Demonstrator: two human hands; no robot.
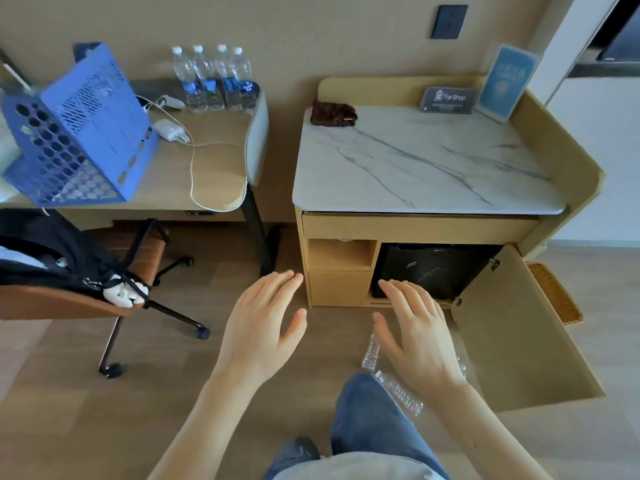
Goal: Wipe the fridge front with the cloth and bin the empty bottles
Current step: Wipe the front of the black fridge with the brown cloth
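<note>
Hovering at lower centre, the left hand (263, 327) and right hand (415, 327) show a slack, flat grip holding nothing, while the brown cloth (332, 113) lies upper centre on the marble counter (415, 161) above the black mini fridge (426, 271) and empty bottles (401, 396) lie on the floor (173, 393) under the right hand.

Room corner, catalogued from the marble-topped cabinet.
Cabinet (415, 228): light wood, raised rim, white veined marble top (415, 161), set against a beige wall (311, 36); its door (519, 334) stands open at the right front. Left of the cabinet: wooden desk (214, 168) on a dark leg, with a brown swivel chair (52, 303) on castors. Above the cabinet: dark wall plate (449, 21). Right of the cabinet: woven mat (554, 292) on the brown plank floor (86, 410). Light soft and even.
</note>
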